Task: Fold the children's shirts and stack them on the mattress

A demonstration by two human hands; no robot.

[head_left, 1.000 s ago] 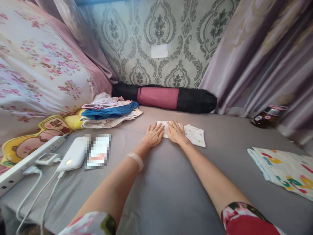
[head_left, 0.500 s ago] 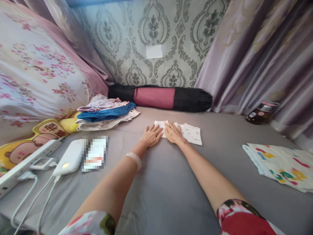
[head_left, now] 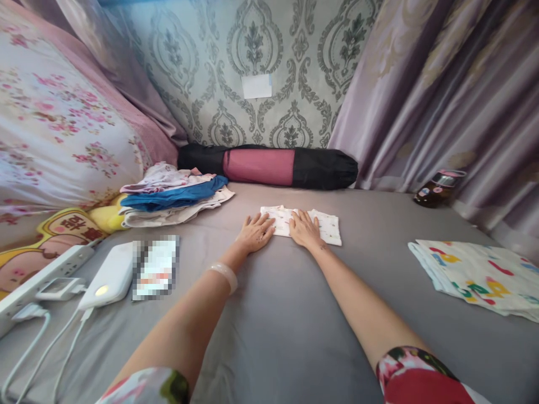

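I have the small, white, printed fabric piece (head_left: pixel 281 220) lying flat on the grey fabric sheet (head_left: pixel 269 336), apart from the black cylindrical bag with a pink middle panel (head_left: pixel 259 166) behind it. My left hand (head_left: pixel 256 232) is palm down, fingers extended over the piece's left end. My right hand (head_left: pixel 305 229) is palm down across its middle, fingers extended. Neither hand grips. I see the stacked white, blue and patterned garments (head_left: pixel 177 195) at left.
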